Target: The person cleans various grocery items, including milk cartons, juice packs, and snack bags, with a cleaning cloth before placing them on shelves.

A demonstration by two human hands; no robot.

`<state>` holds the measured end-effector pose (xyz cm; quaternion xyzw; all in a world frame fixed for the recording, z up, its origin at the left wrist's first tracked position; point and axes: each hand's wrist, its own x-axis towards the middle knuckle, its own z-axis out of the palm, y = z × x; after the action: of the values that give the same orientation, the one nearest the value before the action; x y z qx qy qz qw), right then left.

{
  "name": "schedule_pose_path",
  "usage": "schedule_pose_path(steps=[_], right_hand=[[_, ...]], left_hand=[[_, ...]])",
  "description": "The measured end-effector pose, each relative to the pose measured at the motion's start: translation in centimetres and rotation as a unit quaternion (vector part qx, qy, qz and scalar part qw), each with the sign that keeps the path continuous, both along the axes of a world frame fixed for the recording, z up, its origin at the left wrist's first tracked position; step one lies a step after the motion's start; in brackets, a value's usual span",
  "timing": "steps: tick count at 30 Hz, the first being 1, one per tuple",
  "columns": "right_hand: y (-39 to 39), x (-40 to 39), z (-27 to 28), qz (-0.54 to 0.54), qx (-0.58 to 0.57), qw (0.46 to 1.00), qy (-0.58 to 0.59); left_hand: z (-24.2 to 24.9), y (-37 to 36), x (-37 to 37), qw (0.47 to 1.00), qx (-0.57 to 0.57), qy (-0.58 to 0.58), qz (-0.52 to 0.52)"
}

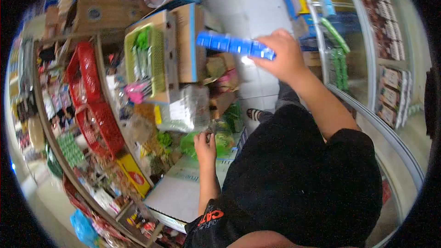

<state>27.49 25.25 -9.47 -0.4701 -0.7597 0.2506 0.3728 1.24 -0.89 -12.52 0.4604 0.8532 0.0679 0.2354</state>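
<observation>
the right hand (284, 59) is gripping a long blue pack (232, 45); the left hand (205, 147), half open, is near the clear plastic bag (186, 112).

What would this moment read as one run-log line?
right hand: gripping blue segmented strip | left hand: at green plastic item, contact unclear | nearby: yellow-green basket, red baskets

The held strip (229, 45) is blue, the shirt (298, 174) black with red lettering, the baskets (98, 128) red.

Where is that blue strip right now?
In the head view's upper middle, the blue strip is in the person's right hand, over the tiled floor.
</observation>
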Motion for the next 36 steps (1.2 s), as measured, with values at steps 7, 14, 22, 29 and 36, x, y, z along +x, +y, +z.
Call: schedule_pose_path(steps=[7, 14, 22, 29, 36], right_hand=[[9.4, 12.7, -9.2, -0.437, -0.092, 0.89, 0.09], [15.4, 24.9, -23.8, -0.683, -0.055, 0.722, 0.09], [19.0, 31.7, -30.6, -0.604, -0.127, 0.785, -0.045], [20.8, 31.5, -33.6, -0.557, -0.301, 0.757, -0.162], [20.3, 28.1, -29.5, -0.469, -0.12, 0.811, -0.329]], left_hand=[[-1.9, 6.2, 6.1, 0.991, 0.036, -0.093, -0.085], [-2.1, 8.4, 8.8, 0.986, -0.016, -0.157, -0.047], [-4.6, 7.4, 9.7, 0.987, -0.079, -0.138, 0.003], [-4.7, 9.9, 11.8, 0.983, -0.083, -0.166, -0.017], [-4.6, 13.0, 12.8, 0.982, -0.056, -0.176, -0.024]])
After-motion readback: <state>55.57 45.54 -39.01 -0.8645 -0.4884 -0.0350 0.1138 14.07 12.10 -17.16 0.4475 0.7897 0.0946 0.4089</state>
